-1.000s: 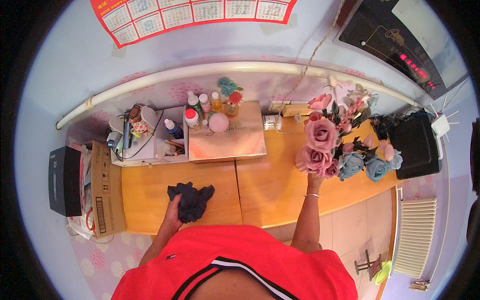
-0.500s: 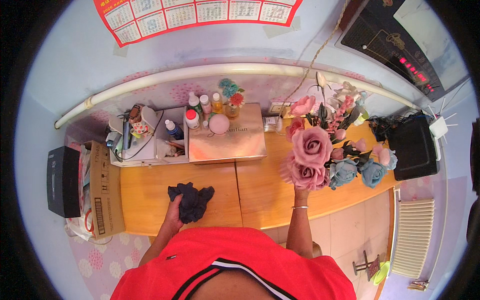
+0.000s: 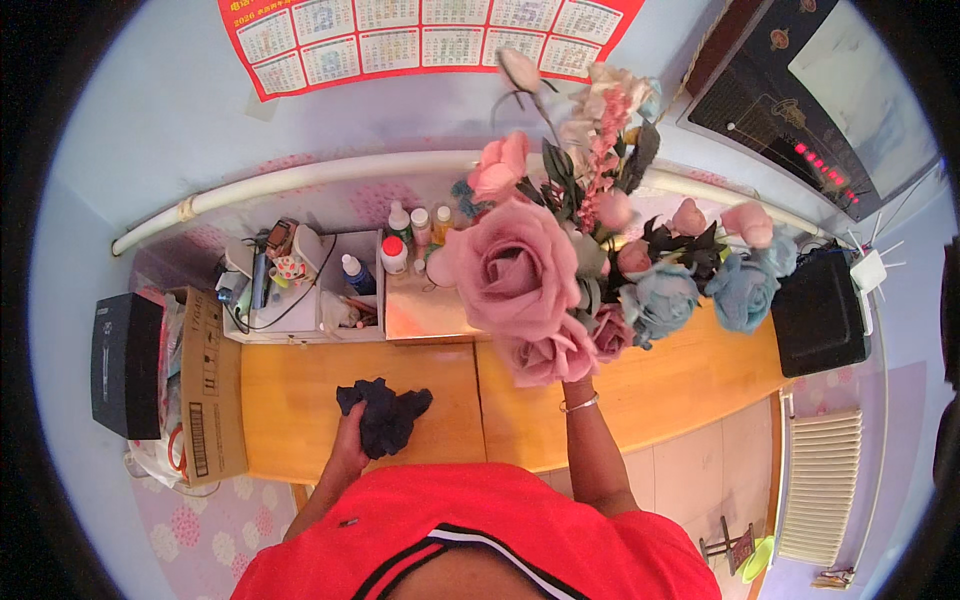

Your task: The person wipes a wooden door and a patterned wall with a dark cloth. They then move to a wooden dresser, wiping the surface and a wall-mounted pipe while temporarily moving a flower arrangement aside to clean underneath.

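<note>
My left hand is closed on a crumpled dark cloth just over the wooden desk, near its front edge. Pink, white and blue flowers make up a large bouquet, raised above the desk in my right hand. The blooms cover most of that hand's fingers, and the lower end of the bouquet is hidden. A bracelet circles my right wrist. The flowers block much of a shiny pinkish-gold box behind them.
Bottles cluster by the gold box. Left of them stands a grey organizer with small items and a cable. A cardboard box flanks the wooden desk. At right are a black case and a white router.
The bouquet has moved left and up with my right hand, looks larger, and now covers much of the gold box. My left hand with the cloth has barely moved.
</note>
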`<state>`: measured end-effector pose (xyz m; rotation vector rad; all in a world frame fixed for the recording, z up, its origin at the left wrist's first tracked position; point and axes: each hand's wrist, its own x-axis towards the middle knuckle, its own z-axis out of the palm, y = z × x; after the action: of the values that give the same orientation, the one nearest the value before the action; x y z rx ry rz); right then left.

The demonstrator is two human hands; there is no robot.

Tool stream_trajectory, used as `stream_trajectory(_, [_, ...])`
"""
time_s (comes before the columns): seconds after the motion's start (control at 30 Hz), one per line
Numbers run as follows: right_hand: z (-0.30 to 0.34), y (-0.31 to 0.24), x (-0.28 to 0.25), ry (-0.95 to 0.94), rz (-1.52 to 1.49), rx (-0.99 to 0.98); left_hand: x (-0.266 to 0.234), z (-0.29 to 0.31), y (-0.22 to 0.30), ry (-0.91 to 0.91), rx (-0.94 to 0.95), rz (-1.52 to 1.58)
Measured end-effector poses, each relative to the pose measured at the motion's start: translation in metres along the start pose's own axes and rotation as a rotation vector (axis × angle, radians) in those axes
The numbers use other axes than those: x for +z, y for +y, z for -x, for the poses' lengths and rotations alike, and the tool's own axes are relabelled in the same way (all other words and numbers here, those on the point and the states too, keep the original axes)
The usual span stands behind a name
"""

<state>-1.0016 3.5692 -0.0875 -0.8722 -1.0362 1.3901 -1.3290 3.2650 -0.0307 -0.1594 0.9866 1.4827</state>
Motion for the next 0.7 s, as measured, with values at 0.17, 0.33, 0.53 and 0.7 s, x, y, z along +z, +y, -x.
stream_trajectory(0.17, [-0.028, -0.040, 0.095, -0.113, -1.008, 0.174, -0.009, 0.006, 0.004, 0.038, 0.020, 0.028])
stream_trajectory(0.33, [-0.037, -0.065, 0.173, -0.035, -0.395, -0.014, -0.006, 0.007, 0.005, 0.067, 0.067, 0.016])
stream_trajectory(0.53, [-0.058, -0.043, 0.174, -0.146, 0.459, -0.528, -0.009, 0.009, 0.007, 0.030, 0.070, 0.060])
stream_trajectory(0.7, [-0.056, -0.045, 0.185, -0.050, 0.882, -0.679, -0.026, 0.000, 0.005, 0.025, 0.061, 0.054])
